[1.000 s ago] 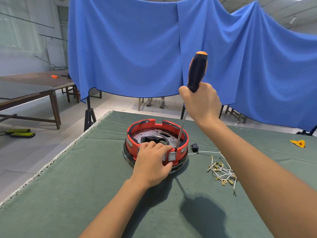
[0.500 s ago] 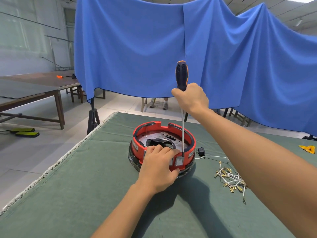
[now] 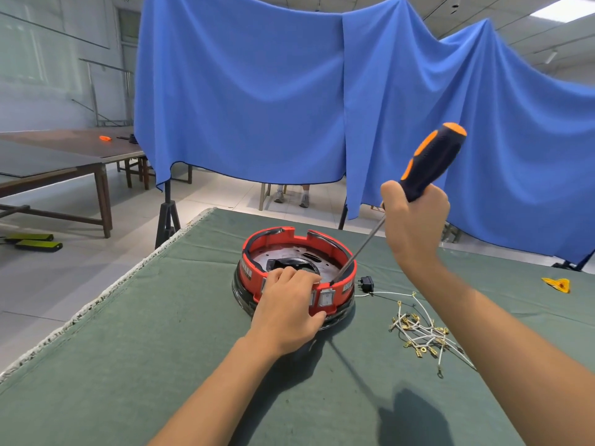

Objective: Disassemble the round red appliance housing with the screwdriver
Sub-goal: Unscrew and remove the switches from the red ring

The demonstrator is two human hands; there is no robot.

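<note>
far left, a brown side table (image 3: 58,156) stands on the tiled floor with a small orange object (image 3: 105,138) on top, and two black and yellow-green bars (image 3: 33,241) lie on the floor beside it. a blue cloth (image 3: 257,91) hangs across the back of the room, with a pair of feet (image 3: 291,196) showing under its lower edge.

nearer, the table (image 3: 128,349) is covered in green fabric. the left hand (image 3: 288,312) rests on the near rim of the round red appliance housing (image 3: 297,272), fingers curled over the top edge and thumb pressed against the outer wall, gripping it just left of a small white rocker switch (image 3: 326,298). the housing sits flat on the table a little left of centre, open at the top, with a dark metal plate and a black part visible inside.

the screwdriver (image 3: 421,175) slants down from upper right to lower left; its metal shaft crosses over the right rim and its tip reaches inside the housing by the near right wall, close to the left fingers. the right hand (image 3: 413,217) is clenched around the lower part of the black and orange handle, held above and to the right of the housing.

just right of the housing lies a small black plug (image 3: 367,282) joined to a tangle of white wires with brass terminals (image 3: 418,333). far right, a yellow scrap (image 3: 557,283) lies on the table
</note>
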